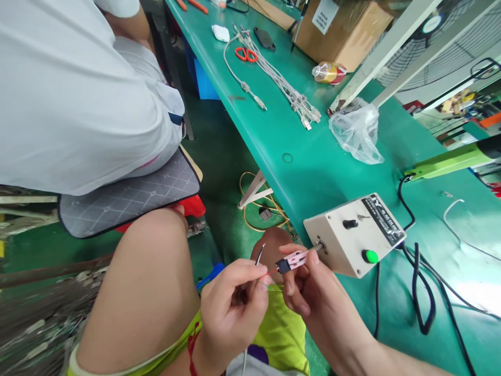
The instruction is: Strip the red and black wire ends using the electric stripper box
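Note:
My right hand [303, 284] pinches a small pink and black connector piece [291, 261] and holds it against the metal socket on the side of a white box [354, 235] with a black knob and a green button. My left hand [233, 308] is closed on the thin red and green wires [266, 279] that run from the connector. A dark wire tip sticks up above my left fingers. Both hands hover over my knees, just off the front edge of the green bench [313, 167].
Another person in a white shirt [70, 94] sits on a grey cushion at left. On the bench lie grey cable bundles [285, 83], red scissors [246, 54], a crumpled plastic bag [358, 130], a bottle, cardboard boxes [344, 26] and black cords [418, 282]. A fan stands at right.

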Available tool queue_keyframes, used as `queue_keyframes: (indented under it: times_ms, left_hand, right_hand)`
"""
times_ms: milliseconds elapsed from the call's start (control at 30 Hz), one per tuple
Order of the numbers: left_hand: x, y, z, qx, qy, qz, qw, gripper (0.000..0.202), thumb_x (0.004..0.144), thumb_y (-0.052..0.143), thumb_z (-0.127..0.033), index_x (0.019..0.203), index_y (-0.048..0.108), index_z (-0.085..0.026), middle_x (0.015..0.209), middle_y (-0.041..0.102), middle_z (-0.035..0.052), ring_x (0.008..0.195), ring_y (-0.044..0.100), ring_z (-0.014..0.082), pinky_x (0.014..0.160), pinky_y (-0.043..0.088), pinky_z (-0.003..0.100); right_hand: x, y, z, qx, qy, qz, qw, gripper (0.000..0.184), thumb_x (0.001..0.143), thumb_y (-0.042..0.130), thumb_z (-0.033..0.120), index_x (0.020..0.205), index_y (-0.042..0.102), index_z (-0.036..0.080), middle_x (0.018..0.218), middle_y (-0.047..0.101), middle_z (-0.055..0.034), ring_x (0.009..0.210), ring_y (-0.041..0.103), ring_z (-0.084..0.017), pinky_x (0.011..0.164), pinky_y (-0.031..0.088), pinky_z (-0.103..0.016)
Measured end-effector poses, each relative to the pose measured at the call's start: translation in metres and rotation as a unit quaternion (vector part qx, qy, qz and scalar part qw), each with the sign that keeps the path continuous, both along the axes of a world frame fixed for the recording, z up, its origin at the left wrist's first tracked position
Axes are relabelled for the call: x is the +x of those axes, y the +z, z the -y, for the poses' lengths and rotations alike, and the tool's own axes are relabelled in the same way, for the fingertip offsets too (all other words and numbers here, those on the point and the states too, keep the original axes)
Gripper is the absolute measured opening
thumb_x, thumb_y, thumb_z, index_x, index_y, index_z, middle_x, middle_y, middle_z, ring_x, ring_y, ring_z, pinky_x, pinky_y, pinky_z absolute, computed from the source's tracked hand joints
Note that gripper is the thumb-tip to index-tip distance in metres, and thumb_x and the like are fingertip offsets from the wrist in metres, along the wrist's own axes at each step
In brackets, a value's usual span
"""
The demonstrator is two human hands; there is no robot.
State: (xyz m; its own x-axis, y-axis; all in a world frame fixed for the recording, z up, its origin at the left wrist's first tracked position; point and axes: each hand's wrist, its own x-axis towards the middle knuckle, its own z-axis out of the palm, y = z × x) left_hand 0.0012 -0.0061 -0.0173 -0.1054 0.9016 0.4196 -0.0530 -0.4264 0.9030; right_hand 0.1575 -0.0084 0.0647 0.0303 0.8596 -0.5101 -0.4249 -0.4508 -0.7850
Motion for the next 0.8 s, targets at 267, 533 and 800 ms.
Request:
queue_keyframes:
  times_ms: [267,533,800]
  left_hand:
    - [0.001,0.002,-0.003,-0.007,-0.008,-0.003,1.000,0.030,0.102,0.072,-0.001,0.122,0.076,-0.023,0.099,0.081,0.0030,0.073,0.075,0.0121,0.065,0.064,0.019]
    - [0.005,0.008,-0.008,-0.004,-0.012,-0.008,1.000,0.025,0.102,0.071,-0.003,0.117,0.075,-0.022,0.094,0.080,0.0026,0.066,0.073,0.0114,0.060,0.061,0.019]
    - [0.007,0.007,-0.011,0.009,-0.017,-0.021,1.000,0.024,0.102,0.069,-0.003,0.116,0.075,-0.022,0.092,0.080,0.0028,0.072,0.077,0.0131,0.062,0.063,0.018]
  right_hand:
    - [-0.001,0.000,0.002,0.035,-0.020,-0.085,0.996,0.033,0.118,0.065,0.044,0.127,0.086,0.020,0.058,0.044,0.0062,0.057,0.025,-0.013,0.059,0.034,-0.025]
    - [0.000,-0.001,0.003,0.041,-0.012,-0.091,0.995,0.035,0.120,0.061,0.043,0.129,0.086,0.020,0.058,0.042,0.0060,0.058,0.024,-0.014,0.060,0.034,-0.026]
    - [0.000,0.003,0.001,0.036,-0.007,-0.105,0.994,0.034,0.118,0.065,0.045,0.130,0.085,0.020,0.059,0.043,0.0062,0.059,0.029,-0.014,0.061,0.032,-0.026]
